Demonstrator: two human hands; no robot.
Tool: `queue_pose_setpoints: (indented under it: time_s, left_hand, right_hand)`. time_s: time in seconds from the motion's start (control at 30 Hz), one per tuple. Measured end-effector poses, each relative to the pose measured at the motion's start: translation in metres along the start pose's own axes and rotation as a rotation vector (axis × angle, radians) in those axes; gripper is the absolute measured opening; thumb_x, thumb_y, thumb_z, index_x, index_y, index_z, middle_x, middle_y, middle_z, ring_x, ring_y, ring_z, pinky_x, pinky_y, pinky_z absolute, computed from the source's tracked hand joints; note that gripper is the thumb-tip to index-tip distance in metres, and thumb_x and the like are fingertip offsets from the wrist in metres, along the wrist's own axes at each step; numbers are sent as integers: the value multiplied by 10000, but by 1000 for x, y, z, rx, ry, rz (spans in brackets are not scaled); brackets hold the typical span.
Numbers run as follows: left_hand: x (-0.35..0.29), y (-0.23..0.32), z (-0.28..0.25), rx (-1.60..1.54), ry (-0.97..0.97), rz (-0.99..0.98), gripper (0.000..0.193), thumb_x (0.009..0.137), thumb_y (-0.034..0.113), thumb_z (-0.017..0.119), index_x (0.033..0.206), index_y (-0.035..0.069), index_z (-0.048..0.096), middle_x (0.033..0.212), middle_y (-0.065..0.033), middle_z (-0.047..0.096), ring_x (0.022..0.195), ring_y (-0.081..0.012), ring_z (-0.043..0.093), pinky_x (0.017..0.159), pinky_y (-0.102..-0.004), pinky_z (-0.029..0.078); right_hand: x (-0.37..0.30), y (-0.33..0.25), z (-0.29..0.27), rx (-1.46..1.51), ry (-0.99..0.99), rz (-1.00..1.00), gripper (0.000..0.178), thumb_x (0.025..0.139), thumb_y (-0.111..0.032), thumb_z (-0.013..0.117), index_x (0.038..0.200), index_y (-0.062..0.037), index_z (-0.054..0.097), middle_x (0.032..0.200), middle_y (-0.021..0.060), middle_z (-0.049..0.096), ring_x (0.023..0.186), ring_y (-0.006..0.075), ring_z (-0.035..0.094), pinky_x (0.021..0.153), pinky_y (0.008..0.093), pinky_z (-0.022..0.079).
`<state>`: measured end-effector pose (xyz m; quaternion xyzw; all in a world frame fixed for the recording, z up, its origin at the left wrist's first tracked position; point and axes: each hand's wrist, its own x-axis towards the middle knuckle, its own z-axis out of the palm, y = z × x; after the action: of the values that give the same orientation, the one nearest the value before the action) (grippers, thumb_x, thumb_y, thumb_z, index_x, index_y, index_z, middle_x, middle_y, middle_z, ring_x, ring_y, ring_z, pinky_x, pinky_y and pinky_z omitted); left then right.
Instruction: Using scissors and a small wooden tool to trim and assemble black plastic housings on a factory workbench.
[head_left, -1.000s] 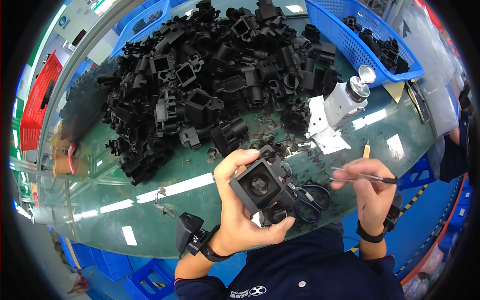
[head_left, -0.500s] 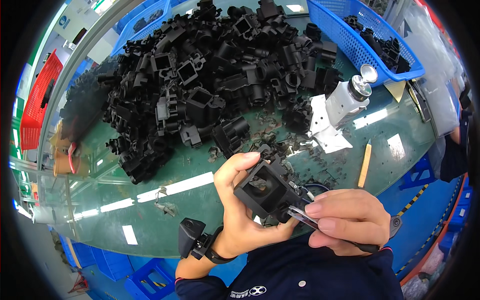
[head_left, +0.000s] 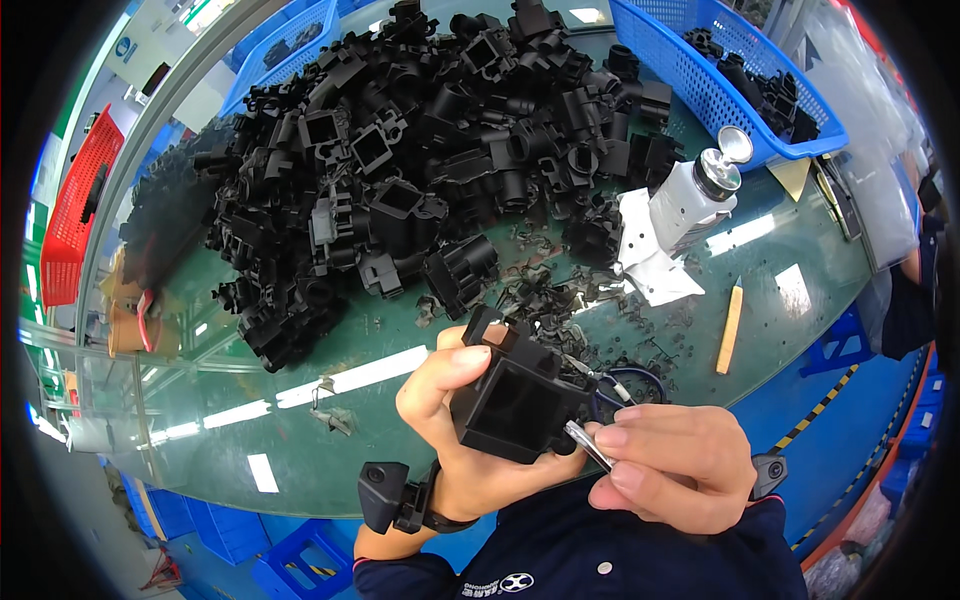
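Note:
My left hand (head_left: 455, 410) is closed around a black plastic housing (head_left: 520, 408), its thumb on the upper left edge. A square, dark opening in the housing faces up. My right hand (head_left: 690, 460) pinches a slim silver metal tool (head_left: 590, 445), whose kind I cannot make out. The tool's tip is at the housing's lower right edge; whether it touches is unclear. Just beyond the hands, black plastic scraps (head_left: 540, 300) lie scattered on the green table (head_left: 380, 440). Beside the housing, a dark cord loop (head_left: 650, 380) with a metal end rests among the scraps.
A large heap of black moulded parts (head_left: 400, 150) covers the table's far side. Blue baskets (head_left: 740, 110) stand behind it. To the right are a silver bottle (head_left: 690, 205) with its lid up, white paper (head_left: 650, 260) and a wooden-handled pointed tool (head_left: 730, 330).
The housing has turned in my left hand and shifted slightly left; its opening now looks dark, where a greyish patch showed inside before. My right hand and the metal tool have moved slightly left.

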<state>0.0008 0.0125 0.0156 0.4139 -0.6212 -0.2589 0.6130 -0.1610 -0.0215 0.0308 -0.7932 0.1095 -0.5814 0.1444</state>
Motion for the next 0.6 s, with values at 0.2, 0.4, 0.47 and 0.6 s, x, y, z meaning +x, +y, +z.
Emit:
queue_pose_setpoints:
  time_s: [0.2,0.4,0.47,0.6]
  left_hand:
    - [-3,1,0,56,23,13,898,531,51,831,1200,135,238,1046,-172,430,801,-192,572,603,-281,498]
    - [-3,6,1,130,21,-23,882,547,65,832,1195,127,238,1026,-183,440,770,-189,577,596,-270,493]
    - [-4,7,4,168,30,-21,879,550,66,832,1195,121,237,1024,-185,440,766,-189,577,595,-267,489]
    - [-2,10,4,113,15,-9,881,548,64,832,1196,112,238,1029,-181,435,770,-187,574,601,-266,482]
  right_hand:
    - [3,-5,-2,-145,-103,-54,274,709,-109,722,899,5,561,872,181,608,657,221,625,579,289,553]
    - [4,-8,2,-314,-121,-103,262,727,-124,707,905,-10,551,857,153,614,668,186,598,545,271,537]
    - [2,-9,1,-291,-128,-111,260,736,-114,697,919,-8,546,878,173,604,668,191,597,538,284,535]
    - [-6,-6,-9,13,-162,5,251,757,-102,671,938,2,533,924,216,571,670,196,590,543,306,542]
